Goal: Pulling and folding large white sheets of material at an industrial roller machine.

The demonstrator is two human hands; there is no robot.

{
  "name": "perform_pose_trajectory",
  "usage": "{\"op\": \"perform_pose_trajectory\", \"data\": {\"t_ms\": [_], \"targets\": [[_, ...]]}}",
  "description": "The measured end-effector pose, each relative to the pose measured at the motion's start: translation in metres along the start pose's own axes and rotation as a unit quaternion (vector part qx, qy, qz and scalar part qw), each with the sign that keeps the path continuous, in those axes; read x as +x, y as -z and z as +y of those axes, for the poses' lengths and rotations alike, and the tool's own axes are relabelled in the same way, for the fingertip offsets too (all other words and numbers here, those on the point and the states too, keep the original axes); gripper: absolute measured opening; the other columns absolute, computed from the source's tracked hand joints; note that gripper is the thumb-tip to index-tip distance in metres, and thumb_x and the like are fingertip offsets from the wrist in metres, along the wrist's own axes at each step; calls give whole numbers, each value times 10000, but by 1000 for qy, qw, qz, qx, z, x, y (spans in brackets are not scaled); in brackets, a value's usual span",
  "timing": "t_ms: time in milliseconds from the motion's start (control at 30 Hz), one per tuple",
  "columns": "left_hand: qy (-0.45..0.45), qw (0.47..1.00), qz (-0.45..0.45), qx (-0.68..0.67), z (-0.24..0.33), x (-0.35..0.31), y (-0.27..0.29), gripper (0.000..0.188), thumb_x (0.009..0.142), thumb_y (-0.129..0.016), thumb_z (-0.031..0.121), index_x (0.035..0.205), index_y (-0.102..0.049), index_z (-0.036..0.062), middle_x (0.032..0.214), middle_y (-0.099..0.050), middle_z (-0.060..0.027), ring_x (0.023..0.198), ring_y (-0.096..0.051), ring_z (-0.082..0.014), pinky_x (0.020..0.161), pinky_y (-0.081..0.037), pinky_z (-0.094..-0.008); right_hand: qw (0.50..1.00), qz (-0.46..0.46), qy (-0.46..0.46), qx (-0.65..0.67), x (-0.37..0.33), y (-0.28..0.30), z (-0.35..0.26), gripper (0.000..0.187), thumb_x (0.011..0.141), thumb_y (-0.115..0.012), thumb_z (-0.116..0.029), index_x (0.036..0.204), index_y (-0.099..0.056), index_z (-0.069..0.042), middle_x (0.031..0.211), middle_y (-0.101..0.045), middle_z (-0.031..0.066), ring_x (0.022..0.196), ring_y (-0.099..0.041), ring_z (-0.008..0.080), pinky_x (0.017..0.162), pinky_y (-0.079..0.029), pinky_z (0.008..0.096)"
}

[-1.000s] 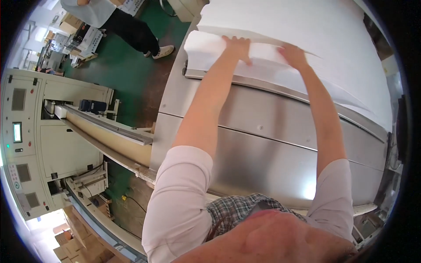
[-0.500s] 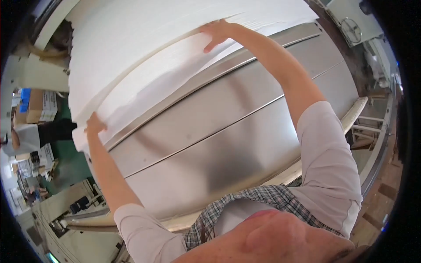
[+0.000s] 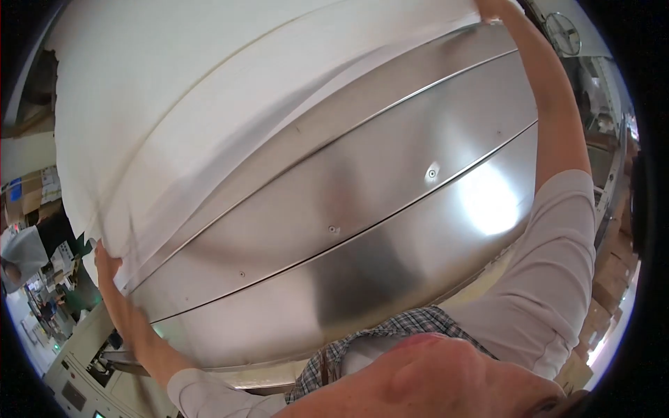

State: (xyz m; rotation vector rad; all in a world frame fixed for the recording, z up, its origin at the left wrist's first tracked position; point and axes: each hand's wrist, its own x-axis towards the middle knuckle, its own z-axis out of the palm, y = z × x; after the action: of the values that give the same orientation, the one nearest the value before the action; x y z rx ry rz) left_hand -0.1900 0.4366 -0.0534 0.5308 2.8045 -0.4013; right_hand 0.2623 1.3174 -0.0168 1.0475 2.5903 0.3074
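A wide white sheet of cloth [image 3: 174,90] spreads over the far side, with a long raised fold running across it. Its near edge hangs over a smooth metal panel [image 3: 376,146]. My left hand [image 3: 106,261] closes on the sheet's near left corner, slightly blurred. At the far right, my right hand [image 3: 493,10] grips the sheet's right corner by the metal edge; its fingertips are partly hidden. My arms are stretched wide apart.
A handwheel [image 3: 562,33] sits on a machine at the far right. A machine cabinet [image 3: 77,390] stands at the lower left. Beyond the sheet's left end are another person's sleeve [image 3: 22,254] and cardboard boxes [image 3: 31,198]. More boxes [image 3: 610,279] line the right side.
My right hand has moved right from the sheet's middle to its right corner. My left hand has shifted outward and nearer to me. The view has moved closer to the panel.
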Motion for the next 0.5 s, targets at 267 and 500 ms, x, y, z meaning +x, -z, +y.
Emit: {"op": "perform_pose_trajectory", "data": {"t_ms": [267,500], "targets": [[-87,985,147,-21,-22,-11,-22,703,530,-671,11,1184,-420,71,1157,-496,-173,1091,-445,-367,918,-357,-436,988,135,23,67,-3,-47,35,413,673,-639,-131,1073,-535,-149,1166,-484,121,1102,-434,346,920,-388,415],[-97,958,270,19,-15,-24,12,615,575,-680,78,1149,-458,68,1137,-527,-154,1084,-460,-348,924,-344,-436,955,257,-62,132,-67,24,37,567,601,-737,-234,1114,-520,-130,1217,-462,135,1141,-409,356,934,-377,429]]}}
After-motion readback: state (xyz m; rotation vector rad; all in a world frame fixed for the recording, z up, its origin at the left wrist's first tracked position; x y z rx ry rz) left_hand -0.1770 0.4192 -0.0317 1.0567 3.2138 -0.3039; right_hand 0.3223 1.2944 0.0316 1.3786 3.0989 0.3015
